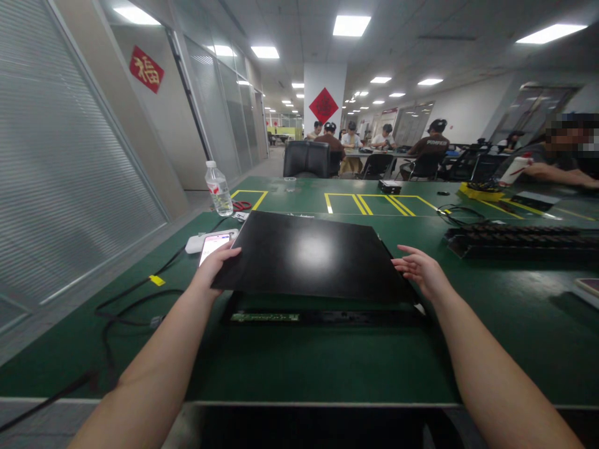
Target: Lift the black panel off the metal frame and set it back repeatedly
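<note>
A flat, glossy black screen panel [309,249] is held tilted above the green table, its left side raised, a ceiling light reflected in its surface. My left hand [213,268] grips its left edge, thumb on top and the other fingers hidden underneath. At the right edge, my right hand [421,271] has its fingers spread, the tips at or just touching the side; exact contact is hard to tell. Below the panel lies a thin black frame [360,318] with a green circuit board strip [264,317] along its near side.
A lit phone [213,245], a water bottle [218,190], red-handled scissors [242,205] and black cables [126,293] are at the left. On the right stand a long black ribbed rack [515,242] and a yellow tray [480,192]. Several people sit beyond; one is near at right.
</note>
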A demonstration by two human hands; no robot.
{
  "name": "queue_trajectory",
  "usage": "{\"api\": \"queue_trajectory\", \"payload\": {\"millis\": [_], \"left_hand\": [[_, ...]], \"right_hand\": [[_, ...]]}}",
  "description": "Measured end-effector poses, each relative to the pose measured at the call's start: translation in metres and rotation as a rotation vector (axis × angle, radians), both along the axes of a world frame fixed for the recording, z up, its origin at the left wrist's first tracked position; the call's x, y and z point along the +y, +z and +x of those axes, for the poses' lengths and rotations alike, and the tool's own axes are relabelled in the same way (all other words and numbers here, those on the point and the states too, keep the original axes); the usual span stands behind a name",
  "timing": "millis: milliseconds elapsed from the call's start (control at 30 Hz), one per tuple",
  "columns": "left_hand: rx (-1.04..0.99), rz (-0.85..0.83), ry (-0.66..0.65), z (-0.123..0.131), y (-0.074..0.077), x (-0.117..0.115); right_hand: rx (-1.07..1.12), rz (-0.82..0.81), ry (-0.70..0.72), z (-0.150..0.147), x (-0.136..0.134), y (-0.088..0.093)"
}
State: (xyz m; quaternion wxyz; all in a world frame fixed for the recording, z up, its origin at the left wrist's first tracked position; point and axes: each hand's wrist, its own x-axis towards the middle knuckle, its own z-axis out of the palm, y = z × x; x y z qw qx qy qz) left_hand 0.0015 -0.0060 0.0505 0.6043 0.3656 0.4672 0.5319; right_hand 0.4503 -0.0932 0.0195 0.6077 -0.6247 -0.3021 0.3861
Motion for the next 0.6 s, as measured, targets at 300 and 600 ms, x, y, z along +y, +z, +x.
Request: {"api": "queue_trajectory", "payload": {"millis": [300, 600], "left_hand": [[0.016, -0.006, 0.008, 0.001, 0.000, 0.000], [0.082, -0.057, 0.045, 0.000, -0.011, 0.006]], "right_hand": [[-0.055, -0.035, -0.011, -0.002, 0.002, -0.002], [-0.108, -0.031, -0.046, 0.005, 0.004, -0.009]]}}
